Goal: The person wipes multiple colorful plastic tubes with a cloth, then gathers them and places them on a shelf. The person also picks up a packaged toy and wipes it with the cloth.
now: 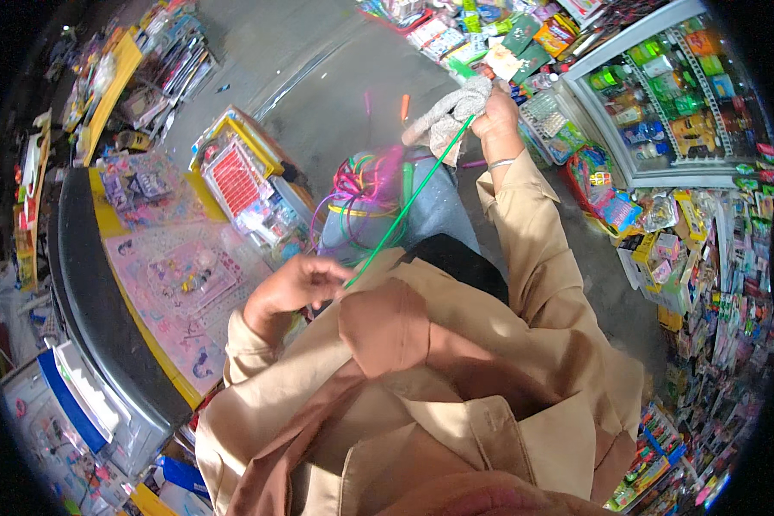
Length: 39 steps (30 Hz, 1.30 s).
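Note:
A green cord (407,205), apparently part of a skipping rope, runs straight and taut between my hands. My left hand (297,284), blurred, has its fingertips at the cord's lower end in front of my jacket. At the far end my right hand (495,115) grips a grey-white cloth (450,111) bunched around the cord. Across my jeans (442,213) lies a tangled bundle of pink, purple, green and orange cords (364,184), with a green handle (407,180) beside it. Beyond my knees, an orange handle (405,108) and a pink one (367,102) show against the floor.
On my left stand a low table with a pink plastic cover (174,277) and a box of packaged goods (245,187). A glass-door drinks cooler (671,97) is at the right, near egg trays (547,116). Crowded shelves of small goods (716,277) line the right side.

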{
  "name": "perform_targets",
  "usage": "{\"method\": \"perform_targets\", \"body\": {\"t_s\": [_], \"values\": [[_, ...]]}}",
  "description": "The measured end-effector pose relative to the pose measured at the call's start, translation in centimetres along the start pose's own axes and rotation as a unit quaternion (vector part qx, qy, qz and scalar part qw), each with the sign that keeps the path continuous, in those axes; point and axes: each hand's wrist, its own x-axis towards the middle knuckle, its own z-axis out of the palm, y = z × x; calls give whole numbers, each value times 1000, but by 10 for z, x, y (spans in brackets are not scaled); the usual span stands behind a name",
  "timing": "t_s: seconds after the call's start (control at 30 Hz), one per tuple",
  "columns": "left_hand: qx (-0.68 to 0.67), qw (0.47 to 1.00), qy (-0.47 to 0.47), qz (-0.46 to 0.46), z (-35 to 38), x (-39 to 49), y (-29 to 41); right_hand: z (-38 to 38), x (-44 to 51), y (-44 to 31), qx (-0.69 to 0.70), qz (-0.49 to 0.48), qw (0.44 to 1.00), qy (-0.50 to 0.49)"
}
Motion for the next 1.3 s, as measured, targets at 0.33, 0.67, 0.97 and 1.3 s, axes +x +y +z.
{"method": "perform_targets", "body": {"t_s": [0.33, 0.67, 0.97, 1.3], "values": [[236, 941, 236, 60, -25, 14, -17, 32, -69, -11, -85, 15, 992, -94], [-287, 849, 301, 325, 4, 140, 95, 50, -172, 38, -427, -57, 867, -250], [-362, 813, 335, 310, 13, 165, 100, 42, -177, 48, -719, -233, 584, -296], [-327, 818, 396, 259, 2, 149, 92, 31, -146, 23, -526, -101, 809, -241]]}}
